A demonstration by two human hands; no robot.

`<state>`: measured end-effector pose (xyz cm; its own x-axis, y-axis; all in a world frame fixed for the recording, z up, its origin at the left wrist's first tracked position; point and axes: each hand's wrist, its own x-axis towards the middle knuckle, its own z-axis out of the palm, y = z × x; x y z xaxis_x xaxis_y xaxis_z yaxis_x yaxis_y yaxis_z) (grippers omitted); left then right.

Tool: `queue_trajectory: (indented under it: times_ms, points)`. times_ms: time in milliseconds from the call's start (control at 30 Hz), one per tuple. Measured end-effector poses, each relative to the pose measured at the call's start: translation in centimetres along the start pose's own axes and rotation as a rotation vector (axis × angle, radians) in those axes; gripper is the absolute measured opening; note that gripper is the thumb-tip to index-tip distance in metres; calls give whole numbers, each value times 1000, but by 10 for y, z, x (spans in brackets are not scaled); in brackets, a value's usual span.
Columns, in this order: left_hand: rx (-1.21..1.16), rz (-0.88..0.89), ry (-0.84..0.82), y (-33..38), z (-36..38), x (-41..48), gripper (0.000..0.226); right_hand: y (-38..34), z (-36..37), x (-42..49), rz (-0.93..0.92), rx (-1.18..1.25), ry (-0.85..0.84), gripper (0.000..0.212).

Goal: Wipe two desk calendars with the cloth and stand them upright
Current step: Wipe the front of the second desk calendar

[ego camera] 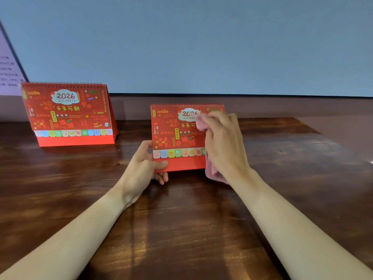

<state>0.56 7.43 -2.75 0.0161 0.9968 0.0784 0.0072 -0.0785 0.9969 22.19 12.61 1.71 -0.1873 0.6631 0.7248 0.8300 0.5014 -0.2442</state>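
- I count two red desk calendars, both with a "2026" cover, a spiral binding along the top and a row of coloured tabs near the bottom.
- The standing calendar (68, 114) is upright on its own base at the far left of the dark wooden surface (181, 219), with its cover facing me.
- The second calendar (173, 136) is to the right of the standing calendar and nearer to me, also with its cover facing me. I cannot tell whether its lower edge touches the surface.
- There is one cloth (201, 124), pink and bunched up. It lies against the upper right of the second calendar's cover, and a fold of it hangs down below my palm.
- Both of my hands are in view, to the right of the standing calendar.
- My left hand (141, 168) pinches the lower left corner of the second calendar, thumb on the plain red strip in front and fingers curled behind and under it.
- My right hand (224, 142) has its fingers curled round the cloth and presses it onto the cover.
- A blue-grey wall (201, 47) rises behind the standing calendar, and one pale sheet (8, 71) with blurred print leans at its left.
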Motion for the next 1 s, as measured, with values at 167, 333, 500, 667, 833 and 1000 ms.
queue_trajectory:
  times_ms: [167, 333, 500, 667, 833, 1000]
  points:
    - [9, 18, -10, -1, -1, 0, 40, 6, 9, 12, 40, -135, -136, 41]
    - [12, 33, 10, -2, -1, 0, 39, 10, 8, -27, 51, -31, -131, 23]
    - [63, 53, 2, -4, -1, 0, 36, 10, -7, -14, 48, 90, 27, 20]
    - [79, 66, -31, -4, -1, 0, 35, 13, -6, 11, 140, 67, 4, 32]
    - [66, 63, 2, -5, -2, 1, 38, 8, -1, -12, -51, -16, -140, 34]
    - [63, 66, 9, -6, -3, 2, 37, 17, -6, -18, -57, 7, -73, 33]
